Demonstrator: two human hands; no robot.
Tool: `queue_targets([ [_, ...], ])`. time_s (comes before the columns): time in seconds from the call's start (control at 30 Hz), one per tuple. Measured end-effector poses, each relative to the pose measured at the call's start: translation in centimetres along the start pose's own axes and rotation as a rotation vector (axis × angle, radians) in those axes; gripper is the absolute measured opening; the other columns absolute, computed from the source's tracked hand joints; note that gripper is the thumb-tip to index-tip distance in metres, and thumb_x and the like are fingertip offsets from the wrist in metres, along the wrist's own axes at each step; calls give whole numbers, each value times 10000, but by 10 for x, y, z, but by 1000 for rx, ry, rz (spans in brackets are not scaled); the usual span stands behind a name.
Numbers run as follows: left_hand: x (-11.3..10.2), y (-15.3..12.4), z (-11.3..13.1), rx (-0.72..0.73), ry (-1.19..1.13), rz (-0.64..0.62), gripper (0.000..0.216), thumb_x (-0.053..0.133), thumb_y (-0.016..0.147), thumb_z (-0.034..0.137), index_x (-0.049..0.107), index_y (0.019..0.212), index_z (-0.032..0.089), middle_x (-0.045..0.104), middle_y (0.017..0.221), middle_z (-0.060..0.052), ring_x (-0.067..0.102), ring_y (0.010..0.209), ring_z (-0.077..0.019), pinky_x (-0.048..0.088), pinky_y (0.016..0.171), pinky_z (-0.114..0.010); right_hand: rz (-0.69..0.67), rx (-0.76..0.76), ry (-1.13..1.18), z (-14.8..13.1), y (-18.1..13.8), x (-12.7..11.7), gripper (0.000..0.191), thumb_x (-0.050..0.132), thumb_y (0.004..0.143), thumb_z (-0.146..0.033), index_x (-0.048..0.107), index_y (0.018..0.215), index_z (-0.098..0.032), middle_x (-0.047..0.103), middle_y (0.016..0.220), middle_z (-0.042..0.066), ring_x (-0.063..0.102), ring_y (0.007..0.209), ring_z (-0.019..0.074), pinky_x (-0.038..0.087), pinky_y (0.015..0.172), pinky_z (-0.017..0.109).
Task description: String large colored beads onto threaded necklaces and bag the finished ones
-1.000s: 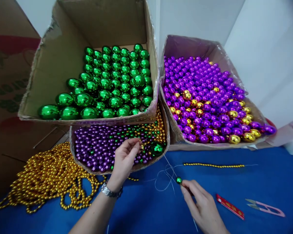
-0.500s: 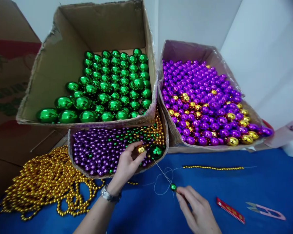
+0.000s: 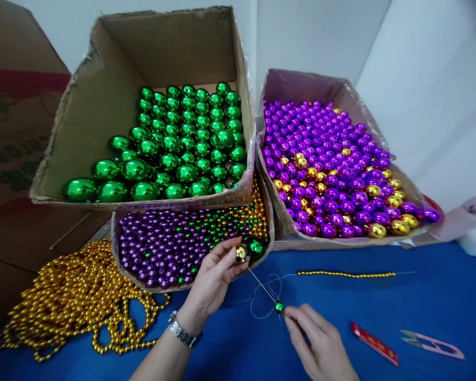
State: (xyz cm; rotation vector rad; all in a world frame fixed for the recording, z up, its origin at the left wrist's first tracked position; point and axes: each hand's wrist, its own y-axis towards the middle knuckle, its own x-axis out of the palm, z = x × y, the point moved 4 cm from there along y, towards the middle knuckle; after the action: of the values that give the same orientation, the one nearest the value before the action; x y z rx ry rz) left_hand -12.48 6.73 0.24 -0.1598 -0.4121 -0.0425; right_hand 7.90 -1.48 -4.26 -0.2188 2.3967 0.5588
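Left hand: grip closed on a gold bead, pinched between thumb and fingers over the front right edge of the lower box; a metal watch sits on the wrist
Right hand: grip pinched on a small green bead, fingertips at its lower right side, above the blue table
Needle: thin and straight, slanting from the small green bead up to the left hand; whether its tip enters the gold bead, I cannot tell
Thread: looped loosely between the hands, left of the small green bead
Large green ball: in the lower box's right corner, just beside the gold bead
Lower box contents: purple beads at left, small green and gold ones toward the right
Upper box: shiny green balls
Right box: purple balls mixed with gold balls
Table, left: a heap of gold bead strings
Table, right: a short gold strand lying straight, with a red packet and pink snips nearer the front
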Motion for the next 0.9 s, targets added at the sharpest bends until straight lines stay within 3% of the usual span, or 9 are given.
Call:
queue_targets([
  [0.33, 10, -10, -6, 104, 108, -15, 350, 678, 777, 210, 586, 1115, 203, 582, 1135, -77, 560, 971, -179, 509, 813, -301, 7, 5, -12, 3, 3, 3, 154, 413, 939, -211, 562, 969, -236, 605, 787, 21, 594, 663, 143, 472, 613, 230],
  [0.6, 17, -15, -15, 50, 49, -33, 452, 720, 729, 193, 551, 1148, 181, 585, 1163, -118, 584, 954, -197, 512, 783, -308, 48, -3, 2, 1, 4, 0, 177, 403, 949, -238, 578, 937, -213, 601, 767, 24, 606, 652, 135, 479, 611, 209],
  [0.73, 17, -17, -14, 104, 114, -26, 456, 739, 701, 158, 565, 1121, 193, 605, 1141, -95, 570, 1006, -195, 478, 849, -291, 45, 2, 4, 3, 3, 0, 190, 388, 956, -233, 575, 959, -203, 600, 776, 43, 597, 663, 144, 480, 619, 221],
  [0.9, 19, -18, -14, 69, 53, -30, 451, 726, 717, 166, 551, 1132, 199, 594, 1128, -86, 575, 960, -185, 499, 804, -293, 30, -11, 39, 4, 2, 2, 185, 384, 957, -222, 567, 979, -204, 598, 789, 45, 596, 675, 142, 478, 622, 218],
])
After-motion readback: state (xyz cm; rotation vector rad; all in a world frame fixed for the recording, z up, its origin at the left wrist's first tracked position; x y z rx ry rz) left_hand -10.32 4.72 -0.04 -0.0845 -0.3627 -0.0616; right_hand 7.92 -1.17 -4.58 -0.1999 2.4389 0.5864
